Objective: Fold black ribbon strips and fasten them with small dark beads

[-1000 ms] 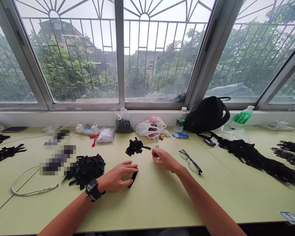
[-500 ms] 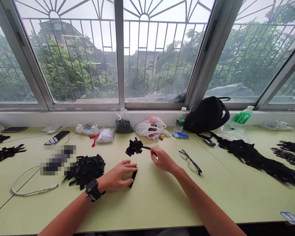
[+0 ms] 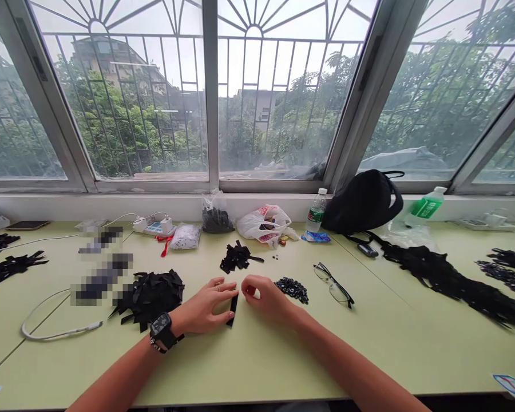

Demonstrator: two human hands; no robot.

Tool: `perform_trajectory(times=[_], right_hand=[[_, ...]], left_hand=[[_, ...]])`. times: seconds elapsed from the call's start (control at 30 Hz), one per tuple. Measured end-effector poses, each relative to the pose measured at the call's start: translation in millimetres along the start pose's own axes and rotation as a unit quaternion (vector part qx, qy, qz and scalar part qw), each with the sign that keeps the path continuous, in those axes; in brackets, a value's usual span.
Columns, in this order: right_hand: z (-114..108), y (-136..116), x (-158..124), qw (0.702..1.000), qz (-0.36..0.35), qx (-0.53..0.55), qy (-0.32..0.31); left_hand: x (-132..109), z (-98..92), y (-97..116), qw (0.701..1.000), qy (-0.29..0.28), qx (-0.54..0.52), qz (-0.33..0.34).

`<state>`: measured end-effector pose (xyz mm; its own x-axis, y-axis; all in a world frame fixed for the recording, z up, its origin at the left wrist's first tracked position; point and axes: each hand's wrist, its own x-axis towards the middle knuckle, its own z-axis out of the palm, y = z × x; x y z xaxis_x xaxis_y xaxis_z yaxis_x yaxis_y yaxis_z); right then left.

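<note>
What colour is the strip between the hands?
The strip is black, best seen in the head view.

No words can be read: the green label on the plastic bottle (image 3: pixel 426 208) right of the black bag (image 3: pixel 363 202) and the label on the smaller bottle (image 3: pixel 316 218) left of it are too blurred.

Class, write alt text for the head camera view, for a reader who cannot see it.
The left hand and right hand close on a narrow black strip on a pale green table, beside a heap of black strips and a small pile of dark beads. Barred windows rise behind.
</note>
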<state>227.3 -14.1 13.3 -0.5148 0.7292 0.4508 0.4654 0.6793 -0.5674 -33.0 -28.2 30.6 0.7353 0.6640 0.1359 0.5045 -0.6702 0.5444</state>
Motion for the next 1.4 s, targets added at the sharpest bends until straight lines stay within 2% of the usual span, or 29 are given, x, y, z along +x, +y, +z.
perform_trajectory(times=[0.13, 0.33, 0.67, 1.03, 1.4], right_hand=[[7, -6, 0, 0.997, -0.056, -0.051, 0.017], [18, -3, -2, 0.991, -0.090, -0.094, -0.011], [20, -8, 0, 0.993, -0.086, -0.079, -0.003], [28, 1, 0, 0.991, -0.100, -0.086, 0.001], [28, 2, 3, 0.991, -0.102, -0.084, 0.015]], left_hand=[[1, 2.7, -3, 1.000, 0.003, 0.009, -0.008], [0, 3.0, -1, 1.000, 0.008, 0.024, -0.006], [0, 1.6, 2, 1.000, 0.012, 0.028, -0.006], [0, 0.9, 2, 1.000, -0.001, 0.022, -0.013], [1, -0.1, 4, 0.999, -0.004, 0.027, -0.018]])
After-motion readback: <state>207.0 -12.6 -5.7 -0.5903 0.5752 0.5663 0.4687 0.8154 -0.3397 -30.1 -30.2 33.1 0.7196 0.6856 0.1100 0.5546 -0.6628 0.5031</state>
